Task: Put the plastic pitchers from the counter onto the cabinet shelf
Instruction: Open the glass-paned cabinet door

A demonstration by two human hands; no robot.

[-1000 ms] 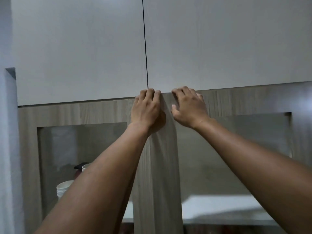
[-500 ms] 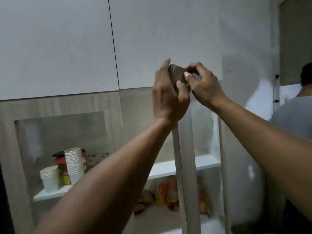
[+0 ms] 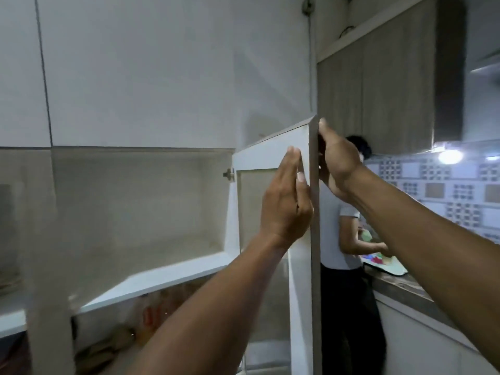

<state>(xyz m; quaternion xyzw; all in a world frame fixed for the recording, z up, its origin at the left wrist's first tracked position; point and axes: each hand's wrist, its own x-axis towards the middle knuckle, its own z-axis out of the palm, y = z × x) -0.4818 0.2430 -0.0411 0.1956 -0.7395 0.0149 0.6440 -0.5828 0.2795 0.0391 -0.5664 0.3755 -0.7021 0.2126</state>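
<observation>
Both hands grip the cabinet door [image 3: 299, 147] at 1 o'clock: left hand [image 3: 285, 201] flat inside, right hand [image 3: 336, 161] fingers wrapped around its edge. Shelf [image 3: 151, 280] bare at 7 o'clock. Pitchers out of view; probably light, slick plastic, so grab handles.

- No text, label, brand, number or sign can be read anywhere in the view.
- The white-framed glass cabinet door [image 3: 273, 163] swung open at the centre bears no lettering.
- Below that door, the blurred orange and brown packages [image 3: 140, 318] under the white shelf [image 3: 151, 282] show no legible print.
- To the right of the door, the patterned grey and white wall tiles [image 3: 443, 190] carry shapes only, no characters.
</observation>
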